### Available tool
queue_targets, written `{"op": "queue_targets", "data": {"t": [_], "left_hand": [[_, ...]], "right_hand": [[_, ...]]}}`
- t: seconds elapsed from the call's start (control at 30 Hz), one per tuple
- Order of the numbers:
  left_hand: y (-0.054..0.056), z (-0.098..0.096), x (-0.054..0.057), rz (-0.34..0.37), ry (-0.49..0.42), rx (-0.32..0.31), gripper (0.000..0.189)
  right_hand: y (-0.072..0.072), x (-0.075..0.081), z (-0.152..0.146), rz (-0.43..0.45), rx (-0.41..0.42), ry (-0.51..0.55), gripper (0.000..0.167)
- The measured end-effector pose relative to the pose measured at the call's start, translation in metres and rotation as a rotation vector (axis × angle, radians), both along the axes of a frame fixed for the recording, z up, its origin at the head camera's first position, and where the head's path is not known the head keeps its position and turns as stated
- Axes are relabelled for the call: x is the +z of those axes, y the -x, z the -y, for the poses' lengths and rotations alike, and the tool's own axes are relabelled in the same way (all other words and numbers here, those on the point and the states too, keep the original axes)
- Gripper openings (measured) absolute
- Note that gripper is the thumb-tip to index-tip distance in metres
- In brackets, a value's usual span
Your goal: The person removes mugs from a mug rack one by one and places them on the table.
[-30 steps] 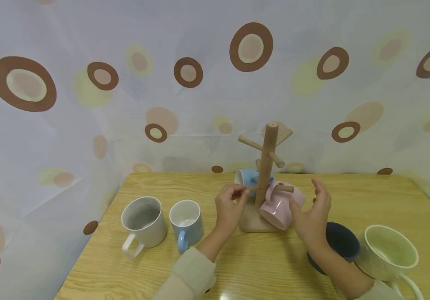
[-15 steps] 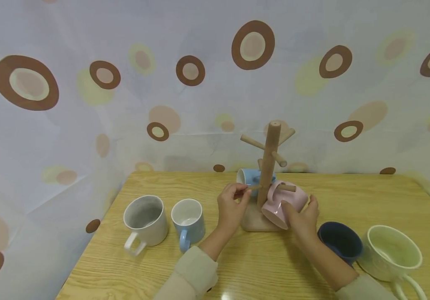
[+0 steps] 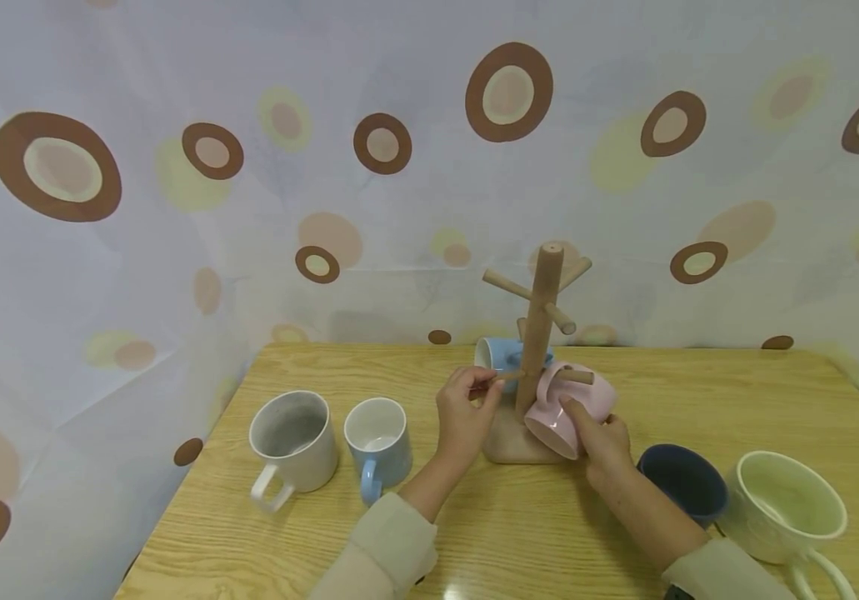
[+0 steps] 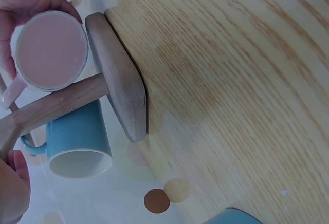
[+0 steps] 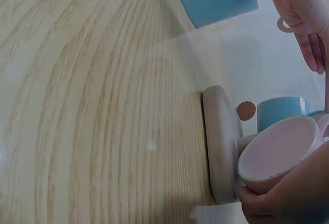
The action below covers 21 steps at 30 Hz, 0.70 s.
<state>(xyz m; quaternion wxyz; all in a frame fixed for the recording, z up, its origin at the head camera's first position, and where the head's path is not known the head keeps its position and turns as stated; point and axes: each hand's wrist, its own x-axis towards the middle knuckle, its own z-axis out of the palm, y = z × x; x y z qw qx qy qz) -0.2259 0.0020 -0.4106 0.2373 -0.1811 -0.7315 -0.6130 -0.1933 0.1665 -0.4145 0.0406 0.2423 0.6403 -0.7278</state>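
A wooden mug tree [image 3: 541, 317] stands toward the back of the table. My left hand [image 3: 465, 417] pinches one of its lower pegs on the left side. On the right lower peg sits a pink mug [image 3: 596, 390], tilted, with the peg through its handle and its mouth facing down and front. My right hand [image 3: 603, 446] grips this mug's body, thumb on the near side; the other fingers are partly hidden behind it. Behind the post a light blue mug [image 3: 500, 354] hangs on its side. The left wrist view shows the pink mug's mouth [image 4: 51, 52] beside the post.
A white mug [image 3: 297, 450] and another light blue mug [image 3: 378, 446] stand upright at the left of the table [image 3: 504, 533]. To the right are a dark blue cup [image 3: 680, 483], close to my right forearm, and a pale green mug [image 3: 781, 508]. A patterned sheet [image 3: 399, 83] hangs behind.
My right hand has moved in from the right and closed round the pink mug; it was spread open beside it before. The left hand keeps its hold on the peg.
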Motion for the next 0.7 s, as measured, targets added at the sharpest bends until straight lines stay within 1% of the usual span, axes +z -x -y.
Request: {"op": "queue_targets", "data": {"t": [0.1, 0.17, 0.33, 0.43, 0.5, 0.57, 0.7], "left_hand": [[0.000, 0.000, -0.001, 0.005, 0.005, 0.002, 0.009], [-0.001, 0.000, -0.001, 0.003, 0.015, 0.005, 0.009], [-0.001, -0.001, -0.001, -0.034, 0.041, -0.009, 0.010], [-0.001, -0.001, -0.001, -0.037, 0.051, -0.022, 0.011], [-0.001, -0.001, -0.001, -0.024, 0.041, -0.024, 0.011], [0.000, -0.001, -0.002, -0.019, 0.031, -0.018, 0.010], [0.002, 0.000, -0.003, -0.037, 0.017, -0.005, 0.009]], "right_hand": [[0.000, -0.002, -0.002, 0.015, 0.011, -0.012, 0.089], [0.000, -0.003, -0.003, 0.020, -0.002, -0.023, 0.088], [-0.002, -0.006, -0.003, 0.012, -0.096, -0.041, 0.083], [-0.003, -0.003, -0.004, -0.009, -0.159, -0.031, 0.080], [-0.003, 0.001, -0.006, -0.028, -0.181, -0.010, 0.080], [-0.003, 0.005, -0.008, -0.036, -0.178, 0.018, 0.080], [-0.003, 0.013, -0.011, -0.040, -0.154, 0.061, 0.080]]}}
